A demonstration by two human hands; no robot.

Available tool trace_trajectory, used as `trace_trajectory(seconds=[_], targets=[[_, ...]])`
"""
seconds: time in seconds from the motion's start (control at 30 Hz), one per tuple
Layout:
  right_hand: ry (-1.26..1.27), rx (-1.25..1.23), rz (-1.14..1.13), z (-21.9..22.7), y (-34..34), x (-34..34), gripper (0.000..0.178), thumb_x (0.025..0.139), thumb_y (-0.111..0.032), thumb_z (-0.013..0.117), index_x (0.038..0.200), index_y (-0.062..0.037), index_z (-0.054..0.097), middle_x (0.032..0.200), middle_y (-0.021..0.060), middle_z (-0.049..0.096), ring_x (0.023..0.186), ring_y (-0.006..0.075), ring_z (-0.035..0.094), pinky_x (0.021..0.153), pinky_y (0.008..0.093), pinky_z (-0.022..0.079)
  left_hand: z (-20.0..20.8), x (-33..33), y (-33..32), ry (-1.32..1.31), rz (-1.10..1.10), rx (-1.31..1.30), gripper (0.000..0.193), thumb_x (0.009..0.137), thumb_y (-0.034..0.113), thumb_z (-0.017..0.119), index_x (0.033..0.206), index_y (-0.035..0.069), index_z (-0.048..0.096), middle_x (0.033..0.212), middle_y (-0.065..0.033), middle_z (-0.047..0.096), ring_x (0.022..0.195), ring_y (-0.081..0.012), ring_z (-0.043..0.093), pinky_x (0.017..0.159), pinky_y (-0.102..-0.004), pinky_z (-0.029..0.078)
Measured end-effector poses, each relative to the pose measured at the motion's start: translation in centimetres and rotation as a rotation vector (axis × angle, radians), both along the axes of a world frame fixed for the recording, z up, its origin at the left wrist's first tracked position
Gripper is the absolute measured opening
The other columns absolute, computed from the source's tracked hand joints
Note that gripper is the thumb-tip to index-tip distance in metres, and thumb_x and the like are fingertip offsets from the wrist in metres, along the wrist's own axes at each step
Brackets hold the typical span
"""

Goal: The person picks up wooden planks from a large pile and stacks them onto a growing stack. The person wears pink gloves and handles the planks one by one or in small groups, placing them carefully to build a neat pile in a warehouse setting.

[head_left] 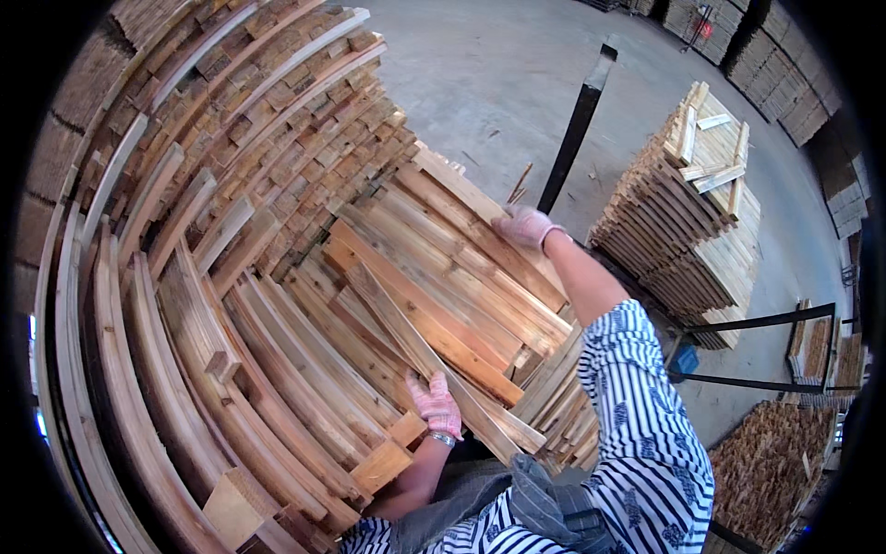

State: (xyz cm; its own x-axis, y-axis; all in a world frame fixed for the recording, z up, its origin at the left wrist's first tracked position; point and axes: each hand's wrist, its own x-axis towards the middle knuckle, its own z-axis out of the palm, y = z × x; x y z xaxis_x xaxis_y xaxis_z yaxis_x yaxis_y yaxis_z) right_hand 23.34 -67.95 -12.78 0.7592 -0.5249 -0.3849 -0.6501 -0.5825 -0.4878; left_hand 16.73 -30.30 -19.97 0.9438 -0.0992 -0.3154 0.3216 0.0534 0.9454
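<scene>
My left hand (434, 406), in a pinkish work glove, is closed at the edge of a thin, narrow wooden board (401, 328). That board lies slantwise across other boards, its near end close to my body. Part of my left grip is hidden behind the fingers. Farther off, my right hand (528, 227), gloved too, reaches over to the outer edge of a long wooden board (480, 208) on the right side of the pile, fingers bent over it. Between my hands, an orange-brown board (425, 309) rests on a layer of paler planks (452, 268).
Tall stacked timber (305, 120) rises at the left and far left. A black metal post (577, 129) stands beyond my right hand. Another plank stack (683, 203) is on the concrete floor (461, 65) at right, with a black metal frame (766, 323) nearer.
</scene>
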Motion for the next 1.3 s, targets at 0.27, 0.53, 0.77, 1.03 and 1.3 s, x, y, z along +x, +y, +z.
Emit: trace_trajectory(seconds=[0.27, 0.53, 0.77, 1.03, 1.3], targets=[[0.032, -0.183, -0.074, 2.8, 4.8, 0.8, 0.052, 0.09, -0.038, 0.055, 0.133, -0.0089, 0.052, 0.122, 0.0267, 0.058, 0.116, 0.0421, 0.056, 0.098, 0.045, 0.046, 2.0, 0.1, 0.3, -0.028, -0.06, 0.102, 0.06, 0.092, 0.018, 0.06, 0.144, 0.006, 0.033, 0.137, -0.0114, 0.048, 0.119, -0.0241, 0.048, 0.105, -0.0361, 0.037], [-0.048, -0.172, 0.063, 6.2, 1.2, 1.1, 0.043, 0.094, -0.027, 0.05, 0.136, -0.0157, 0.047, 0.124, 0.0242, 0.057, 0.11, 0.04, 0.06, 0.09, 0.0458, 0.05, 2.5, 0.0, -0.1, -0.029, -0.069, 0.12, 0.063, 0.092, 0.016, 0.06, 0.145, 0.003, 0.029, 0.139, -0.0137, 0.046, 0.123, -0.025, 0.046, 0.107, -0.036, 0.035], [0.009, -0.235, 0.116, -0.1, 2.4, 2.8, 0.065, 0.094, -0.056, 0.044, 0.145, -0.0158, 0.039, 0.143, 0.0203, 0.043, 0.131, 0.038, 0.043, 0.107, 0.0455, 0.036, 2.4, 0.0, 0.0, -0.037, -0.094, 0.113, 0.068, 0.091, 0.011, 0.057, 0.148, 0.0, 0.023, 0.143, -0.0147, 0.041, 0.126, -0.026, 0.044, 0.109, -0.036, 0.034], [-0.23, -0.236, 0.049, 7.2, 13.4, 1.3, 0.063, 0.084, -0.051, 0.061, 0.127, -0.0074, 0.047, 0.121, 0.0206, 0.057, 0.114, 0.0381, 0.056, 0.093, 0.0494, 0.044, 2.5, 0.8, 0.3, 0.073, 0.001, -0.01, 0.061, 0.092, 0.022, 0.062, 0.144, 0.007, 0.034, 0.135, -0.012, 0.05, 0.121, -0.0241, 0.047, 0.104, -0.036, 0.038], [-0.32, -0.334, 0.292, 0.2, 24.6, -7.6, 0.049, 0.086, -0.026, 0.058, 0.131, -0.0116, 0.048, 0.122, 0.0179, 0.056, 0.119, 0.0345, 0.053, 0.096, 0.0474, 0.043, 5.5, -3.4, 2.7, 0.014, -0.219, 0.154, 0.064, 0.096, 0.027, 0.056, 0.149, 0.011, 0.026, 0.145, -0.0134, 0.037, 0.125, -0.0268, 0.044, 0.104, -0.0396, 0.039]])
